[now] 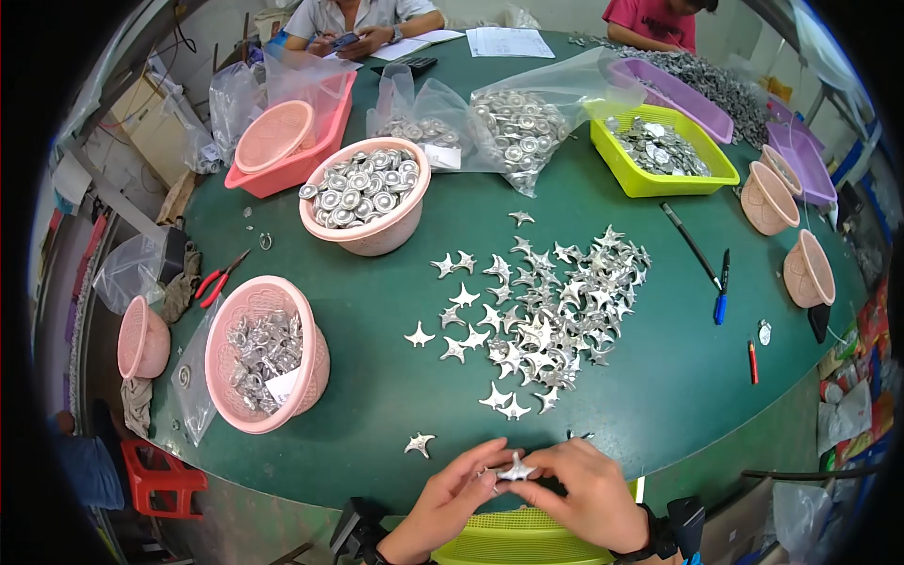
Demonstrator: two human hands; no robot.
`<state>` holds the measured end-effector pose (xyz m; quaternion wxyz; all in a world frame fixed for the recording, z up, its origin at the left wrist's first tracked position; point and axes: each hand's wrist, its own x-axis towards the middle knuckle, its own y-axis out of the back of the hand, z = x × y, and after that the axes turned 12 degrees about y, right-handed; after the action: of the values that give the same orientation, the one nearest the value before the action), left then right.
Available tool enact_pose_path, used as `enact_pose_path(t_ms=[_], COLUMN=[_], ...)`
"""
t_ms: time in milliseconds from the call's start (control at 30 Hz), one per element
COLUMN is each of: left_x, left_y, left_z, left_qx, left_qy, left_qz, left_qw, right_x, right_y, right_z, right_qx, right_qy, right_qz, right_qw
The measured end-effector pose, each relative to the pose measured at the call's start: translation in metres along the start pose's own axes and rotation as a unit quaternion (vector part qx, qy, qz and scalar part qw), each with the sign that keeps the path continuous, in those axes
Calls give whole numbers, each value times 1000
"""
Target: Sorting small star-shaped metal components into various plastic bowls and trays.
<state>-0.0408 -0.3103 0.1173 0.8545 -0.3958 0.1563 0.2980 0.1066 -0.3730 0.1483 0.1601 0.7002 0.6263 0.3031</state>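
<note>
Gripping a silver star-shaped piece (pixel 516 469) at the near edge of the table (pixel 377 325) are both bare hands. The left hand (pixel 452 494) has thumb and fingertips closed on the piece's left side; small metal bits show at these fingertips, too small to identify. The right hand (pixel 591 490) pinches the piece from its right side, thumb below and fingers above.

Directly beyond the hands, a loose heap of similar stars (pixel 565 311) covers the middle of the table, spreading toward the right. One single star (pixel 420 444) lies apart, close to the near edge, left of the hands. A yellow-green basket (pixel 518 541) sits below the near edge, partly hidden by the hands.

Toward the left edge stands a pink basket (pixel 320 377) containing small metal parts and a white slip. Red-handled pliers (pixel 218 281) lie beside it. Farther back, a pink bowl (pixel 381 238) is filled with round metal discs (pixel 363 188).

Toward the far right corner, a lime tray (pixel 678 185) holds flat metal parts. Nearer the right edge lie a black pen (pixel 690 245), a blue-capped pen (pixel 721 301) and a red pencil (pixel 752 363). A person (pixel 363 24) at the far edge holds a phone (pixel 346 40).
</note>
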Motion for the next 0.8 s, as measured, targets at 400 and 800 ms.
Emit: enact_pose_path(t_ms=[400,800], left_x=[0,-4], left_y=[-7,-25], left_z=[1,1], left_qx=[32,-145], left_qy=[62,116], left_qz=[42,28], left_qw=[997,982], right_x=[-25,-1], right_y=[13,10], right_z=[27,9], right_qx=[-112,-2], right_qy=[-44,64], right_qz=[46,42], right_qw=[992,997])
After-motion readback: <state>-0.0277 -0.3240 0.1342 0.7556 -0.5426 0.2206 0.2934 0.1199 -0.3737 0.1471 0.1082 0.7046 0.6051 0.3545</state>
